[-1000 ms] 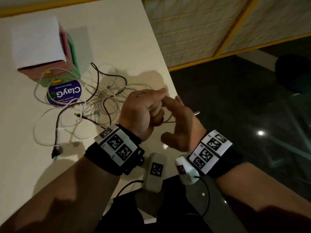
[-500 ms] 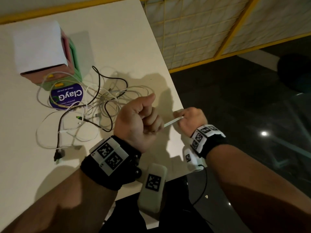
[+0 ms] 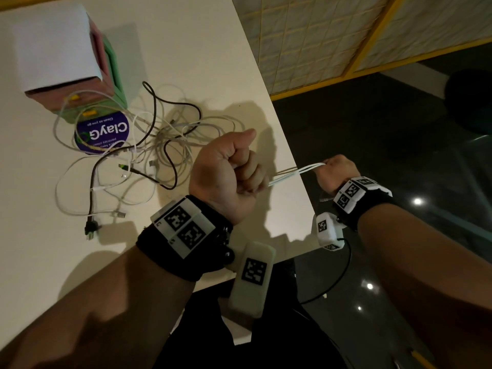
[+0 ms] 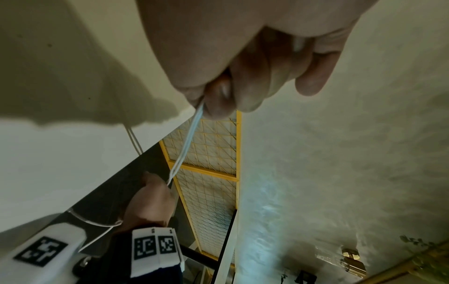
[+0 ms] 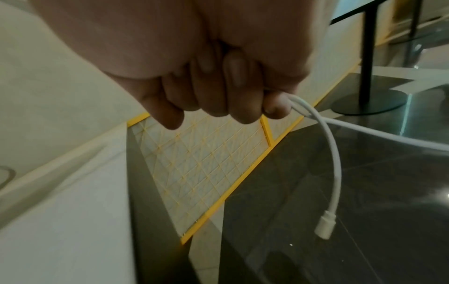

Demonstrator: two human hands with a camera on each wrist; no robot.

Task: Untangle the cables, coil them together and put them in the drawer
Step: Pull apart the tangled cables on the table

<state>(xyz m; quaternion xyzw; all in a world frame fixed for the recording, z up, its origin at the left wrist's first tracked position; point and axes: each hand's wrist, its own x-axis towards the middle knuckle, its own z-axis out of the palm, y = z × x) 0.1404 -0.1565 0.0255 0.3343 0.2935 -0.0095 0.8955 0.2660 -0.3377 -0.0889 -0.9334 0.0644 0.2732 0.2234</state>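
Note:
A tangle of white and black cables point(image 3: 149, 153) lies on the white table point(image 3: 186, 49). My left hand point(image 3: 231, 171) is a fist over the table's right edge and grips a folded white cable point(image 3: 295, 172) that runs taut to my right hand point(image 3: 335, 173), a fist beyond the edge. In the left wrist view the doubled white cable point(image 4: 187, 146) leaves my left hand's fingers point(image 4: 226, 92) toward the right hand point(image 4: 150, 199). In the right wrist view the white cable point(image 5: 332, 153) hangs from my curled fingers point(image 5: 218, 92), its plug end point(image 5: 325, 224) dangling.
A small pink and green drawer box point(image 3: 69, 57) under a white sheet stands at the table's back left. A purple round lid reading ClayG point(image 3: 102, 134) lies under the cables. Dark glossy floor point(image 3: 399, 134) lies right of the table, with a yellow-framed panel point(image 3: 319, 35) behind.
The hands were together at the table's edge. My right hand has since closed on the white cable and pulled right, off the table, drawing the cable taut from my left fist.

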